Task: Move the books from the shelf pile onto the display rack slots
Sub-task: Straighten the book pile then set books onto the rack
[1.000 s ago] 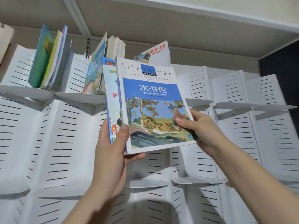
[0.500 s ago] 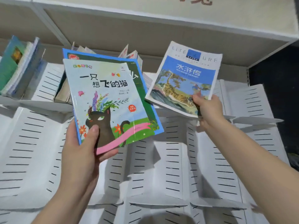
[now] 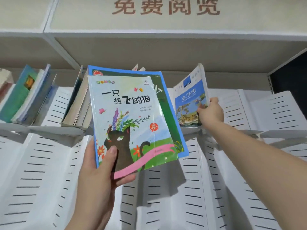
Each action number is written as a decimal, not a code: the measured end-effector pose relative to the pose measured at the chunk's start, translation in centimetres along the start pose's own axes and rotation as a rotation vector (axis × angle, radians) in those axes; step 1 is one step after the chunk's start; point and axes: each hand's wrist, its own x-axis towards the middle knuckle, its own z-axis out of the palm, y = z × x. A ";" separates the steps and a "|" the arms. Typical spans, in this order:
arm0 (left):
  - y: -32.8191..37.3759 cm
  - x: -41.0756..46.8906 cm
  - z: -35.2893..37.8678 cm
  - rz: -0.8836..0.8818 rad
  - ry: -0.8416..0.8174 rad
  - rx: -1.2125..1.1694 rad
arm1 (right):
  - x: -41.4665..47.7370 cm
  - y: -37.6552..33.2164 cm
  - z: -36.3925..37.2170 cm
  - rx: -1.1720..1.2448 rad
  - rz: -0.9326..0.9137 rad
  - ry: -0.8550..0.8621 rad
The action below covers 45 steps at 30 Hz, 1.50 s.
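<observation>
Two titles: cat book (image 3: 131, 120) "一只想飞的猫", tiger book (image 3: 191, 103) "水浒传".

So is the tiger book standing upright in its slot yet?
Nearly upright: the tiger book stands on edge at the rack ledge, right hand gripping it.

Glossy paper cover on the cat book (image 3: 132, 120); matt white slotted rack panels (image 3: 43, 171).

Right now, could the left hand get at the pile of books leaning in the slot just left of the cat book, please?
Probably not: the left hand is full, gripping the cat book and a green book behind it, though the leaning pile sits close.
</observation>
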 end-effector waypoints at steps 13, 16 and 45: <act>-0.7 -0.2 -1.1 0.001 0.047 0.028 | -1.0 -0.2 2.1 -0.112 0.088 -0.023; -0.9 -0.8 -0.8 -0.007 0.043 0.009 | -6.2 -1.9 -0.4 0.270 -0.163 0.095; -1.4 -0.5 -0.9 -0.002 0.054 0.002 | -4.0 -1.3 -3.2 0.372 0.050 0.156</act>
